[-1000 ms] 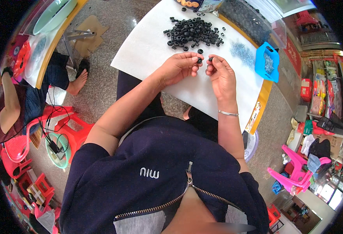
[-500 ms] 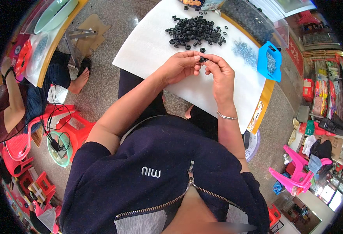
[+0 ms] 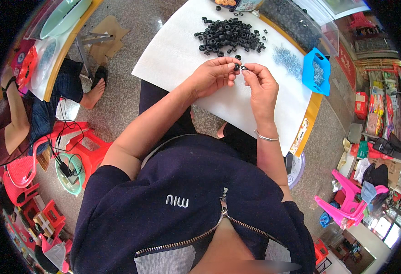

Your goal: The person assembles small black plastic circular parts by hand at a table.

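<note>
My left hand (image 3: pixel 212 76) pinches a small black round part (image 3: pixel 237 67) between thumb and fingertips. Close beside it, my right hand (image 3: pixel 263 86) grips a smaller black piece (image 3: pixel 243 68) at its fingertips; its exact kind is too small to make out. Both hands are over the white table covering (image 3: pixel 168 50), with a narrow gap between the two parts. Just beyond the fingers lies a loose black ring (image 3: pixel 238 57). Further off is a heap of black rings and small black pieces (image 3: pixel 228 36).
Right of the heap, small clear-blue pieces (image 3: pixel 287 61) lie scattered beside a blue plastic basket (image 3: pixel 307 82) holding more. A transparent bin (image 3: pixel 296 27) of dark parts stands at the far right edge. Another person's arm (image 3: pixel 15 114) and a red chair (image 3: pixel 91 148) are at left.
My hands have drawn slightly apart, the right moving a little to the right. A gap now shows between the black parts at the fingertips.
</note>
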`<state>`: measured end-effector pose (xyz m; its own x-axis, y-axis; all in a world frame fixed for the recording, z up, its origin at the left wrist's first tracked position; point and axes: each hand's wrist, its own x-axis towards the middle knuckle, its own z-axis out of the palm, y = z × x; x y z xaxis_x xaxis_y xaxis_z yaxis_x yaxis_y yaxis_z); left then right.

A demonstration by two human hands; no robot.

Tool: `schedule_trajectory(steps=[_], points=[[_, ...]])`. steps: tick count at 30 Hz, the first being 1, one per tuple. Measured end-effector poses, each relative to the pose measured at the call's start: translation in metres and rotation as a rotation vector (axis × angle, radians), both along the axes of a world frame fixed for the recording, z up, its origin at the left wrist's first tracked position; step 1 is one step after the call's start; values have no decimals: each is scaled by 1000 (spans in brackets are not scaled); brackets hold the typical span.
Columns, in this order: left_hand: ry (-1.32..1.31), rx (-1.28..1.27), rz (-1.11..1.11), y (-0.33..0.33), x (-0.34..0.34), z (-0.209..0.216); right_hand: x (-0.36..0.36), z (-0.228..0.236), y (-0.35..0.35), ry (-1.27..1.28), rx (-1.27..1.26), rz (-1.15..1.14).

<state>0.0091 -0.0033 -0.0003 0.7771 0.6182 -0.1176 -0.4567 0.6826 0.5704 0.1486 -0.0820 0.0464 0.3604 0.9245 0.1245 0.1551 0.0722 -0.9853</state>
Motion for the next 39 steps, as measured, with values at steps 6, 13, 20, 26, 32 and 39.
schedule_trajectory(steps=[6,13,20,26,32,39], points=[[-52,11,-21,3,0,-8,-1,-1,1,-57,-8,19],[-54,-2,-30,2,-1,-6,-3,5,2,-251,40,5],[35,38,-9,2,1,-5,-2,3,4,-446,153,11],[63,45,29,0,2,-4,0,0,5,-628,240,30],[72,36,43,0,3,-6,3,-2,7,-792,340,64],[171,81,83,-3,5,-1,12,-3,7,-932,404,145]])
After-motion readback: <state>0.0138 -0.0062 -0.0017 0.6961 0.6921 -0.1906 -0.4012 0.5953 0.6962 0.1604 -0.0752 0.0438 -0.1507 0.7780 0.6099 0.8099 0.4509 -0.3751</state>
